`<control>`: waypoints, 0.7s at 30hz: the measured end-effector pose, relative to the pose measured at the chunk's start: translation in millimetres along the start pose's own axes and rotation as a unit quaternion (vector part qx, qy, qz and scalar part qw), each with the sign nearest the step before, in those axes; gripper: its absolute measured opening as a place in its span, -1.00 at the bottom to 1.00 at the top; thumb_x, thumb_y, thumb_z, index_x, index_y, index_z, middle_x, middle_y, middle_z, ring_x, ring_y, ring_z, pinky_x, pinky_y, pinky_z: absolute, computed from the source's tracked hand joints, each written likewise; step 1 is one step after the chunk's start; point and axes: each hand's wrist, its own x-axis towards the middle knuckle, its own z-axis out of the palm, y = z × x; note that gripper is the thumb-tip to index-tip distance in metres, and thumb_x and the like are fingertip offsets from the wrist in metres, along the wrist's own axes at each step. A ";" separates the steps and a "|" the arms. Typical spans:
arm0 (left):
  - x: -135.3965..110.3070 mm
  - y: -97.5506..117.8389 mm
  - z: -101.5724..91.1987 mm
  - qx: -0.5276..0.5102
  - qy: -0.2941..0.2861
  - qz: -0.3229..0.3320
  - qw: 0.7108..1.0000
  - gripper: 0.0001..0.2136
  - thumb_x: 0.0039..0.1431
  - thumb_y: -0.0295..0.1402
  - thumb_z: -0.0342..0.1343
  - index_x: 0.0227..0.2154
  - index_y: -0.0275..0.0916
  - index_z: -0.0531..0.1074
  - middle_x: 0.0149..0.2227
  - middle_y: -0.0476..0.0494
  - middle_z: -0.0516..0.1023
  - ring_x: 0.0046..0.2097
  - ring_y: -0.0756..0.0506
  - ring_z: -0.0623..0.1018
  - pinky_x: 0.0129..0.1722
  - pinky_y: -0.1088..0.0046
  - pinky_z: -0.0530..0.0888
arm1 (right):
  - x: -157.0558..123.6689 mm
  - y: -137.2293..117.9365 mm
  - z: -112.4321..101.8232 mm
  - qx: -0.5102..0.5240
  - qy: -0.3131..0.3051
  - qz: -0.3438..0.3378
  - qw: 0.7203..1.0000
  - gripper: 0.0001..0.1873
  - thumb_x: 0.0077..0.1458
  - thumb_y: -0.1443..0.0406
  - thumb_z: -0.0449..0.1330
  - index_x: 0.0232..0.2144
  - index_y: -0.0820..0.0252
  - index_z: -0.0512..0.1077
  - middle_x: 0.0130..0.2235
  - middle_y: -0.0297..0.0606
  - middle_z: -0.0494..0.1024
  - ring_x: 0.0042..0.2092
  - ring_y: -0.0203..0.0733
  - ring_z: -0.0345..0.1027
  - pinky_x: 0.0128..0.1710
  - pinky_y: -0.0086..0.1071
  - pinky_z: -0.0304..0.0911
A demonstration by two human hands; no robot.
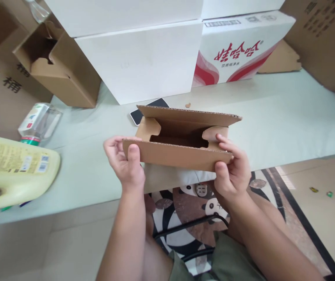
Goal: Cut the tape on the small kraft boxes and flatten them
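A small brown cardboard box is held up at the near edge of the table, its open side tilted towards me. Its two long flaps are spread apart and the short side flaps lean inwards; the inside is dark. My left hand grips the left end of the near flap, thumb in front and fingers behind. At the other end, my right hand pinches the near flap's corner with the thumb, while its fingers rest by the right side flap. Partly behind the box lies a dark-screened phone.
White cartons and a red-printed carton line the back. On the left are an upright open cardboard box, a clear bottle lying down and a yellow jug. A pale cloth covers the table.
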 end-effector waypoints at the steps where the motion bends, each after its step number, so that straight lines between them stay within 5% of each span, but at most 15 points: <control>1: -0.2 -1.5 -0.7 0.000 0.005 -0.010 1.000 -0.61 0.12 0.05 0.35 -0.21 -0.09 0.42 -0.38 0.06 0.46 -0.36 -0.02 0.48 -0.26 0.39 0.45 | -1.2 0.0 1.3 0.005 -0.001 0.008 1.000 -0.61 0.31 0.19 0.19 0.17 0.00 0.37 0.15 -0.08 0.60 0.21 0.13 0.51 0.27 0.22 0.34; 8: -4.6 -4.8 -6.0 0.009 -0.037 -0.042 0.998 -0.60 0.15 -0.03 0.37 -0.09 -0.12 0.44 -0.29 0.02 0.46 -0.32 0.02 0.45 -0.28 0.46 0.40 | 2.1 7.6 -4.1 -0.010 0.057 0.085 0.995 -0.31 0.21 0.17 0.30 0.30 -0.21 0.16 0.26 -0.15 0.41 0.30 0.08 0.36 0.24 0.18 0.34; 13: -6.6 0.1 -3.3 -0.005 -0.110 -0.032 0.993 -0.66 0.26 -0.13 0.30 0.03 -0.08 0.45 -0.01 -0.11 0.57 0.02 -0.11 0.57 0.05 0.33 0.47 | 16.6 38.7 -11.6 0.053 -0.008 0.143 0.988 -0.18 0.17 0.02 0.27 0.38 -0.23 0.04 0.46 -0.10 0.13 0.45 0.24 0.14 0.28 0.33 0.24; 21: -5.0 -2.6 -4.9 -0.014 -0.175 -0.041 0.984 -0.66 0.26 -0.14 0.27 0.07 -0.01 0.49 0.07 -0.13 0.57 0.11 -0.19 0.56 0.21 0.17 0.47 | 30.9 78.6 3.1 0.137 -0.096 0.140 0.976 -0.14 0.25 -0.07 0.13 0.46 -0.28 -0.16 0.42 -0.15 0.29 0.27 0.10 0.43 0.09 0.11 0.50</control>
